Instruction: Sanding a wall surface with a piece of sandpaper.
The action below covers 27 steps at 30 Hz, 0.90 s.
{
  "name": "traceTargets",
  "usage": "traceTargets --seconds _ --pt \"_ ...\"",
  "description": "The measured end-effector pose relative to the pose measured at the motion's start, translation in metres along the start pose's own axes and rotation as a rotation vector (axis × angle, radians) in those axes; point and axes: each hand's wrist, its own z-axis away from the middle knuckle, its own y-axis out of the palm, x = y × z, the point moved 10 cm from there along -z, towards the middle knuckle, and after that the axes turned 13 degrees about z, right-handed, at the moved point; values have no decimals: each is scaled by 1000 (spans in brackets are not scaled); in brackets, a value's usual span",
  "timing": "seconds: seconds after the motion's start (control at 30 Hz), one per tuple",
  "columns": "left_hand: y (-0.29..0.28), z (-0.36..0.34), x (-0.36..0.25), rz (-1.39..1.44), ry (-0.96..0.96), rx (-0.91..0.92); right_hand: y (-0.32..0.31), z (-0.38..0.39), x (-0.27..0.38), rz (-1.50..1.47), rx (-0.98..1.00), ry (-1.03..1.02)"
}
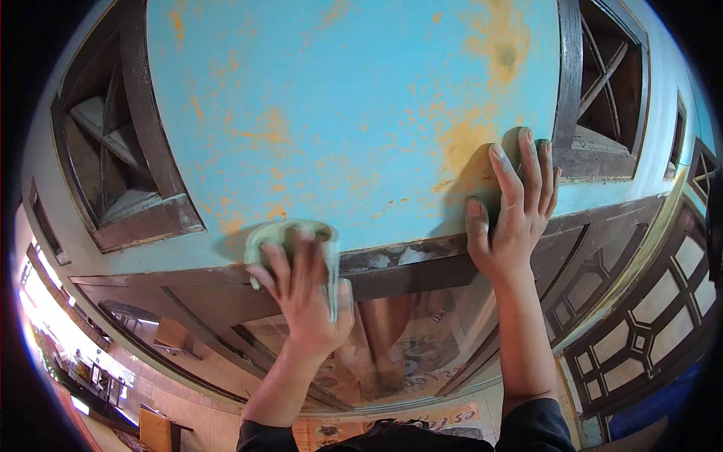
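Observation:
A turquoise wall panel with worn orange patches stands in front of me. My left hand is low on it at centre left, closed on a pale green folded cloth. The cloth is pressed to the wall under the fingers, just above a dark wooden ledge, and one edge hangs beside the palm. Hand and cloth are a little blurred. To the right, my right hand rests against the wall with its fingers apart, holding nothing. Its fingertips touch near a large orange patch.
Dark-framed vent openings with crossed slats flank the panel, one at the left and one at the right. Glass panes lie below the ledge. A patterned lattice door is at lower right; a chair stands at lower left.

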Motion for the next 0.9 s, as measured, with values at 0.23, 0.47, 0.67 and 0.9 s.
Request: traceTargets --seconds 0.23,0.47,0.67,0.9 --pt "22 -11 -35 -126 259 290 0 0 2 -4 -6 1" --pt "31 -17 -51 -138 300 409 -1 1 3 1 6 3" --pt "27 -25 -72 -28 527 453 0 -1 3 -4 29 4" --pt "-20 -47 -71 335 553 316 1 10 0 -26 77 1"
